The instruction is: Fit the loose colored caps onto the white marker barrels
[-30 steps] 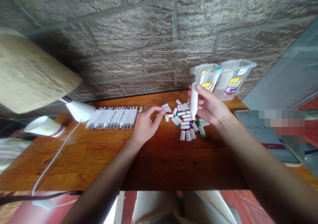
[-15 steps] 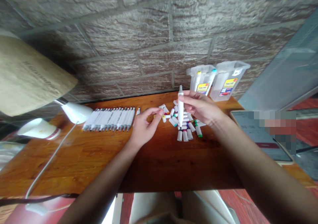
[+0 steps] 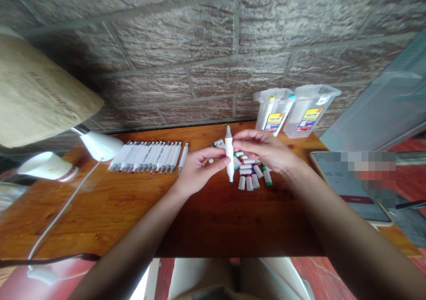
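Note:
A white double-ended marker (image 3: 229,153) with both grey and pale tips bare stands nearly upright between my hands. My left hand (image 3: 201,169) pinches its body from the left, thumb in front. My right hand (image 3: 262,149) has its thumb and index fingertips at the marker's right edge, higher up; the finger behind is partly hidden. Below and behind lie loose marker caps (image 3: 255,181), white with coloured ends, in a heap. To the left, a row of uncapped white markers (image 3: 146,157) lies side by side, and one single marker (image 3: 183,158) lies right beside my left hand.
Two clear plastic boxes stand against the stone wall: one box (image 3: 262,113) holds a few markers, the other box (image 3: 294,124) is to its right. A tablet (image 3: 353,193) lies on the right. A lamp base (image 3: 101,145), a tipped paper cup (image 3: 49,167) and a cable (image 3: 63,211) occupy the left.
The marker has moved left and slightly down from over the caps. My left hand has closed on it, where before it was apart. My right hand has shifted left with it.

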The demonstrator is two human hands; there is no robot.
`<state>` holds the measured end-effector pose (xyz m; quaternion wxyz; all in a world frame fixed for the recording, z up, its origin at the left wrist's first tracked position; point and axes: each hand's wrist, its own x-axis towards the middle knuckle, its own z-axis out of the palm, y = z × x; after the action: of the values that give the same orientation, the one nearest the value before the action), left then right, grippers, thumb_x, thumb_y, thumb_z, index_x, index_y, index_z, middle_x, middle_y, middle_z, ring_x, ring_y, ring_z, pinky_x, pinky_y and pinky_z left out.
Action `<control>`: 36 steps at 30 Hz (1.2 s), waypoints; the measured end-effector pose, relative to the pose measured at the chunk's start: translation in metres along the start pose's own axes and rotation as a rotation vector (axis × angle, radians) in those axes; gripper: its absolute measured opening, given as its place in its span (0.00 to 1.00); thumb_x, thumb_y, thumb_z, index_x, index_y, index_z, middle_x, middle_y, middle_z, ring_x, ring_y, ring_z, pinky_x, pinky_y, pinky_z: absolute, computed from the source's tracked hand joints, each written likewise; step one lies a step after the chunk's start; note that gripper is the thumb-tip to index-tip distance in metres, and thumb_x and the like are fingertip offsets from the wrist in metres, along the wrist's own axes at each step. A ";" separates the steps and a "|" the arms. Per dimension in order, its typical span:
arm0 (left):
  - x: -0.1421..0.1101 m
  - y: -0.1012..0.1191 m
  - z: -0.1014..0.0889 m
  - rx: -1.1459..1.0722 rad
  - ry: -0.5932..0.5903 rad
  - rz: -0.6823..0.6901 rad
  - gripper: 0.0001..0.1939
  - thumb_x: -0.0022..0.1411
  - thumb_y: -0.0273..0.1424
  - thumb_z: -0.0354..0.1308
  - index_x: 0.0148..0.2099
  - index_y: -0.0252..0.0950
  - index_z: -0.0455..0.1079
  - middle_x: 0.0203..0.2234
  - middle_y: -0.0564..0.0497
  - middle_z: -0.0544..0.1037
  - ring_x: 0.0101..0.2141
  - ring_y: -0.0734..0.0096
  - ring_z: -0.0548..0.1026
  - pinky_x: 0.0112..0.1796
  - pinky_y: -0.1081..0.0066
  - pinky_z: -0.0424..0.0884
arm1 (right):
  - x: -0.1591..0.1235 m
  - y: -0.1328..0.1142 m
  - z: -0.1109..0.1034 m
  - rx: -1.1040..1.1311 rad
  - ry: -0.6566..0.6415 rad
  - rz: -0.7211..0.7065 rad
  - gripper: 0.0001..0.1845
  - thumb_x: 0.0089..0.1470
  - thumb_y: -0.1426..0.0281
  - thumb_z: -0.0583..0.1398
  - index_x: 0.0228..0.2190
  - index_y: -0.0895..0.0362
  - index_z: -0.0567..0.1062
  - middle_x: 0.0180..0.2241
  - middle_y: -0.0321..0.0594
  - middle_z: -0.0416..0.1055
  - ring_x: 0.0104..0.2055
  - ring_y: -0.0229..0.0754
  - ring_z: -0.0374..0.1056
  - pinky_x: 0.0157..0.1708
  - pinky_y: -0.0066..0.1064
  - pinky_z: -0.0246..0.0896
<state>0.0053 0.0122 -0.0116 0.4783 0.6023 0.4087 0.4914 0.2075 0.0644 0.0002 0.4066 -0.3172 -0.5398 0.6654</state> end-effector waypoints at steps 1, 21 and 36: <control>0.000 0.002 0.001 -0.033 -0.010 -0.023 0.16 0.53 0.37 0.73 0.43 0.34 0.81 0.41 0.46 0.86 0.41 0.63 0.82 0.49 0.65 0.75 | 0.000 -0.001 -0.003 -0.019 0.005 0.001 0.20 0.43 0.62 0.75 0.37 0.59 0.81 0.26 0.34 0.75 0.20 0.27 0.56 0.18 0.20 0.45; 0.005 -0.002 -0.008 -0.230 0.079 -0.062 0.11 0.55 0.34 0.71 0.41 0.38 0.82 0.35 0.50 0.86 0.37 0.70 0.81 0.44 0.71 0.72 | -0.001 0.001 -0.032 -1.207 -0.035 -0.011 0.08 0.56 0.69 0.64 0.35 0.54 0.85 0.36 0.36 0.83 0.37 0.42 0.78 0.39 0.30 0.67; 0.010 0.011 -0.013 -0.395 0.232 -0.040 0.12 0.48 0.32 0.73 0.37 0.38 0.81 0.32 0.51 0.85 0.34 0.68 0.81 0.39 0.70 0.73 | -0.005 0.009 0.008 -0.962 -0.236 -0.341 0.11 0.56 0.72 0.64 0.41 0.58 0.81 0.36 0.40 0.81 0.31 0.38 0.72 0.34 0.28 0.62</control>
<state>-0.0052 0.0215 0.0014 0.5464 0.4280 0.3687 0.6183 0.2010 0.0550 -0.0073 0.2538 -0.2985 -0.8706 0.2976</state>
